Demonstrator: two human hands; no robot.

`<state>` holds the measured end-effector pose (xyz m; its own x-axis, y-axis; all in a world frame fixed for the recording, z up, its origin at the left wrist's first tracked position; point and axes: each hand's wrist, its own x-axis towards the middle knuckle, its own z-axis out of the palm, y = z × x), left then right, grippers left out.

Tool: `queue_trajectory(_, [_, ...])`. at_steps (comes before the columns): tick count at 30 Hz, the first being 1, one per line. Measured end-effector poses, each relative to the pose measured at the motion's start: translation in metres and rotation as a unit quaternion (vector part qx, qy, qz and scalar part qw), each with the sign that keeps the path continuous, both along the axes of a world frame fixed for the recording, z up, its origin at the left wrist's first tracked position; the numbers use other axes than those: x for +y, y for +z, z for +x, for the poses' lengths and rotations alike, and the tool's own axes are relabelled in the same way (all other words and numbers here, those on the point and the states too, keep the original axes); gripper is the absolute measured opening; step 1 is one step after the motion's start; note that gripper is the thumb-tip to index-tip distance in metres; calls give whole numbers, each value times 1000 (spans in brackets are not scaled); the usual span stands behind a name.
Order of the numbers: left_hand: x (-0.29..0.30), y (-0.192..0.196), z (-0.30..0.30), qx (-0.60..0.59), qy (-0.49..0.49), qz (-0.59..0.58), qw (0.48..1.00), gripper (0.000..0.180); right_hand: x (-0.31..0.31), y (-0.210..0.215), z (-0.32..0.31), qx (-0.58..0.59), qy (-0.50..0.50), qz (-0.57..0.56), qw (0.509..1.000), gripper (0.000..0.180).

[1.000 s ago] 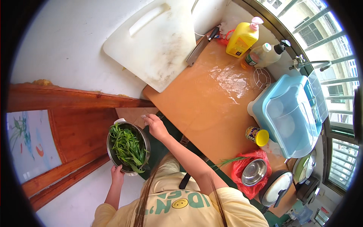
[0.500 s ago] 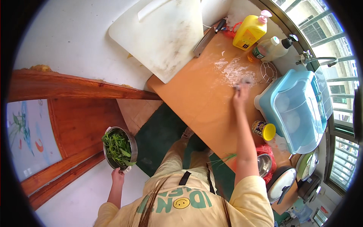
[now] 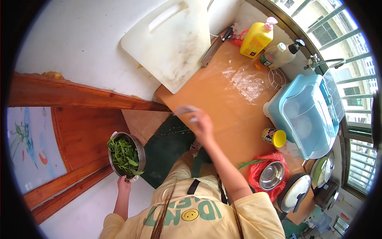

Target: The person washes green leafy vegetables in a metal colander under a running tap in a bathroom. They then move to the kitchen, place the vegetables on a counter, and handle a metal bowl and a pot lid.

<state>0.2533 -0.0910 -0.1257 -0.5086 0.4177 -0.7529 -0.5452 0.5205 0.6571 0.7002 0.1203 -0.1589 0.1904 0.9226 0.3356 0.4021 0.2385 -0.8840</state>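
My left hand (image 3: pixel 124 183) grips the handle of a metal pot (image 3: pixel 141 156) at the left, its fingers closed. Leafy greens (image 3: pixel 124 153) fill the pot. Over the near left edge of the orange-brown counter (image 3: pixel 223 127), my right hand (image 3: pixel 201 124) is closed around a grey, shiny-looking thing (image 3: pixel 186 109) that is too smeared by motion to name. A whitish, glistening patch (image 3: pixel 248 84) spreads on the counter's far part, beyond that hand.
A cutting board (image 3: pixel 171 47) leans on the wall beside a cleaver (image 3: pixel 213 51). At the back stand a yellow pump bottle (image 3: pixel 256 39) and other bottles. A blue lidded box (image 3: pixel 304 115), a yellow-lidded tin (image 3: pixel 274 137), a steel bowl (image 3: pixel 272 175) and a lidded pan (image 3: pixel 294 193) line the right.
My right hand has swept left and nearer from the whitish patch to the counter's edge with the grey thing in it. Small bright specks now show over the green floor. My left hand stays with the pot.
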Motion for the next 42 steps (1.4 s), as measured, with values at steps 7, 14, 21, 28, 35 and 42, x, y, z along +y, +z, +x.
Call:
queue_trajectory(7, [4, -16, -4, -4, -2, -34, 999, 16, -20, -45, 125, -202, -278, -105, 933, 22])
queue_trajectory(14, [28, -13, 6, -13, -45, -32, 998, 15, 15, -27, -78, -89, 93, 7, 992, 33])
queue_trajectory(21, [20, -9, 8, -1, -21, -36, 999, 15, 83, -10, 55, 52, -84, 6, 995, 17])
queue_trajectory(28, [19, 5, 14, 28, -84, -55, 995, 15, 157, -64, 228, -244, -297, -50, 922, 29])
queue_trajectory(35, [40, 34, 37, 46, -140, 7, 989, 15, 107, -73, -24, -184, -2, 49, 982, 40])
queue_trajectory(42, [85, 64, 79, 45, -245, 47, 967, 18, 16, 13, -97, -48, 192, -74, 977, 32])
